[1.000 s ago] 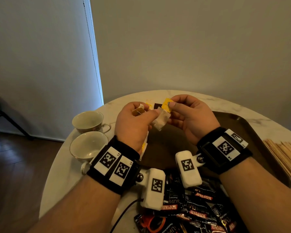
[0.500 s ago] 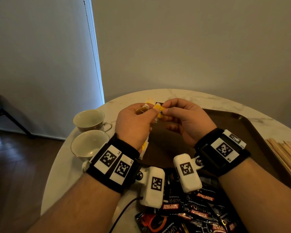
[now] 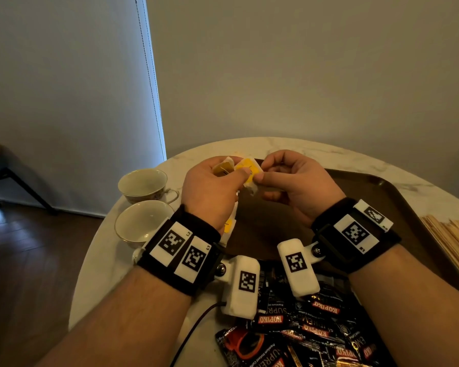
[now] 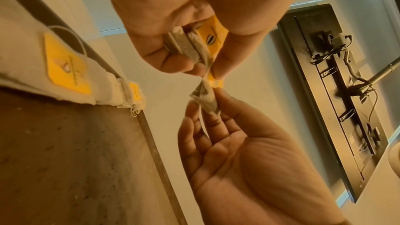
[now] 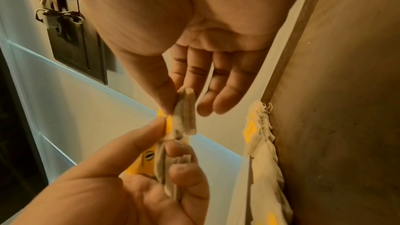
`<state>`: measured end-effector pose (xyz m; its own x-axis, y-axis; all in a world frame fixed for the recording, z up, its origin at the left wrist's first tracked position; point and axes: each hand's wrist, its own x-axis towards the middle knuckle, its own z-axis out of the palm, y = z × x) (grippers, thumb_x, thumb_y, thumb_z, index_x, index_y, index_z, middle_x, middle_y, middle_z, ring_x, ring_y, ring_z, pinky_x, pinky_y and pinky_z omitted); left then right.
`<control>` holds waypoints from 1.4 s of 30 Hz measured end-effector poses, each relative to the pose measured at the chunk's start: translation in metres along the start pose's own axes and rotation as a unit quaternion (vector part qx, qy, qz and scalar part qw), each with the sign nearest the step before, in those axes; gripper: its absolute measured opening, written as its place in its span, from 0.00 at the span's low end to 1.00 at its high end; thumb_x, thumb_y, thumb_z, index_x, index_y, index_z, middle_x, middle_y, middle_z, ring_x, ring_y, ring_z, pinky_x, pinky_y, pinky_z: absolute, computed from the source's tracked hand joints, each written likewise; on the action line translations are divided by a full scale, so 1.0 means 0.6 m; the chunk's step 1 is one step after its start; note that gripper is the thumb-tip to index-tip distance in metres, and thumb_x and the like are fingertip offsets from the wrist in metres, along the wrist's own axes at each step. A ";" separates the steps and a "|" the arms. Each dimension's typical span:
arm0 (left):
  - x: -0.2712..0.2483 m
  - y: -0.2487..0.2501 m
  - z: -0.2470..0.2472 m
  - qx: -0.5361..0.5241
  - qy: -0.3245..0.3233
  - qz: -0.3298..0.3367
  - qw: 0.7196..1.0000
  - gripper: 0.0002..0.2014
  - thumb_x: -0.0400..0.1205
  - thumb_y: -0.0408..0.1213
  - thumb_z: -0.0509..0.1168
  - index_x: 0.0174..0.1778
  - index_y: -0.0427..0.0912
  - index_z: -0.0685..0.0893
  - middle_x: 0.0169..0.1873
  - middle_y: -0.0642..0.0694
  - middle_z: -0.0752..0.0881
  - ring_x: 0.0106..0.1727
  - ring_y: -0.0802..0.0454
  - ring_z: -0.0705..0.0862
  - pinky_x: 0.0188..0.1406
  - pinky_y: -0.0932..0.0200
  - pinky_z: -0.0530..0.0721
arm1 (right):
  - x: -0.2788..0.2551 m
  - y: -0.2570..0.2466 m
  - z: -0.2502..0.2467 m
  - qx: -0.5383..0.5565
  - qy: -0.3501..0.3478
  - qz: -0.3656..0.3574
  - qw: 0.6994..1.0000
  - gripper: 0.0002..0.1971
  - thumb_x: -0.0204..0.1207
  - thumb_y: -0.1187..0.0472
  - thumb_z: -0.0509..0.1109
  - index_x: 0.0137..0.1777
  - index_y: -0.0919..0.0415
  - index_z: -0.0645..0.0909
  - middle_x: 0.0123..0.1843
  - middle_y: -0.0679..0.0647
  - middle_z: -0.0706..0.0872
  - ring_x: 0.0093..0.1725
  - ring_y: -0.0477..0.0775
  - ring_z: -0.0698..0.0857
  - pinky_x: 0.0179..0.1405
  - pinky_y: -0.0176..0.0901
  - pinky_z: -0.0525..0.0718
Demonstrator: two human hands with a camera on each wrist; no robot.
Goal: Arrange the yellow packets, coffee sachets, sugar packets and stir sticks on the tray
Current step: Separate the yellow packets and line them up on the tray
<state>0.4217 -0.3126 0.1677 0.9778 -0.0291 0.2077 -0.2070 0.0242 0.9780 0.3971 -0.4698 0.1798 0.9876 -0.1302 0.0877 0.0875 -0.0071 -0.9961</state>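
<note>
My wristbands (image 3: pixel 179 249) black, white tags checkered black. Packets (image 3: pixel 249 169) yellow-tagged, off-white. Tray (image 3: pixel 398 197) dark brown. Sachets (image 3: pixel 302 329) black, red lettering. Table (image 3: pixel 289 144) white marble, grey veins.

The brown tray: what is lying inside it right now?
A row of yellow-tagged white packets lies along the brown tray's left edge. The hands and wrist cameras cover its middle and near part, so anything there cannot be seen.
</note>
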 end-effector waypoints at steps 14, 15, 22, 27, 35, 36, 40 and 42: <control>0.023 0.011 -0.010 -0.123 0.158 -0.053 0.978 0.07 0.85 0.35 0.65 0.55 0.47 0.86 0.40 0.50 0.88 0.43 0.52 0.86 0.45 0.53 0.90 | 0.064 -0.021 0.003 -0.028 0.070 0.097 0.992 0.08 0.75 0.75 0.77 0.45 0.63 0.85 0.42 0.60 0.92 0.35 0.54 0.92 0.41 0.49 0.92; 0.025 0.010 -0.010 -0.126 0.161 -0.058 0.977 0.08 0.86 0.33 0.64 0.56 0.45 0.86 0.40 0.50 0.87 0.42 0.53 0.86 0.44 0.54 0.89 | 0.069 -0.015 0.008 -0.032 0.072 0.110 0.991 0.07 0.75 0.75 0.76 0.47 0.64 0.85 0.46 0.63 0.93 0.38 0.56 0.93 0.41 0.48 0.93; 0.026 0.008 -0.014 -0.125 0.165 -0.054 0.977 0.08 0.84 0.32 0.65 0.50 0.51 0.85 0.38 0.52 0.88 0.39 0.55 0.86 0.46 0.50 0.90 | 0.090 0.031 0.045 -0.089 0.044 0.173 0.980 0.06 0.75 0.73 0.78 0.48 0.65 0.89 0.51 0.63 0.93 0.48 0.61 0.94 0.50 0.54 0.93; 0.030 0.009 -0.017 -0.123 0.168 -0.054 0.977 0.07 0.84 0.34 0.65 0.51 0.52 0.85 0.40 0.51 0.88 0.43 0.53 0.87 0.48 0.50 0.91 | 0.095 0.037 0.053 -0.122 0.030 0.201 0.971 0.05 0.73 0.72 0.80 0.46 0.63 0.89 0.46 0.61 0.93 0.46 0.58 0.93 0.50 0.52 0.93; 0.028 0.012 -0.012 -0.130 0.157 -0.058 0.977 0.10 0.85 0.30 0.63 0.51 0.52 0.82 0.43 0.51 0.90 0.45 0.53 0.89 0.51 0.48 0.93 | 0.106 0.041 0.059 -0.116 0.030 0.256 0.959 0.06 0.79 0.71 0.75 0.54 0.67 0.87 0.47 0.63 0.91 0.43 0.57 0.89 0.57 0.51 0.91; 0.027 0.013 -0.011 -0.141 0.152 -0.062 0.976 0.11 0.86 0.29 0.62 0.52 0.52 0.81 0.44 0.50 0.91 0.44 0.53 0.89 0.48 0.51 0.92 | 0.107 0.040 0.059 -0.130 0.026 0.261 0.956 0.08 0.79 0.69 0.76 0.56 0.67 0.88 0.47 0.62 0.90 0.43 0.56 0.89 0.58 0.50 0.91; 0.023 0.010 -0.008 -0.156 0.109 -0.092 0.977 0.12 0.87 0.26 0.59 0.56 0.49 0.78 0.43 0.48 0.94 0.37 0.53 0.90 0.37 0.56 0.90 | 0.098 0.024 0.050 -0.147 0.038 0.246 0.957 0.13 0.75 0.61 0.81 0.57 0.66 0.88 0.40 0.56 0.87 0.38 0.52 0.84 0.46 0.46 0.87; 0.021 0.006 -0.005 -0.148 0.074 -0.114 0.980 0.13 0.86 0.26 0.59 0.63 0.44 0.78 0.45 0.45 0.95 0.37 0.52 0.92 0.38 0.52 0.91 | 0.078 0.005 0.039 -0.096 0.046 0.189 0.976 0.15 0.76 0.58 0.81 0.58 0.64 0.89 0.39 0.53 0.86 0.34 0.48 0.79 0.34 0.41 0.79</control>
<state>0.4332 -0.3100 0.1736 0.9961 0.0780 -0.0414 0.0140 0.3236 0.9461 0.4468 -0.4530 0.1810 0.9279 -0.2477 -0.2788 -0.3163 -0.1264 -0.9402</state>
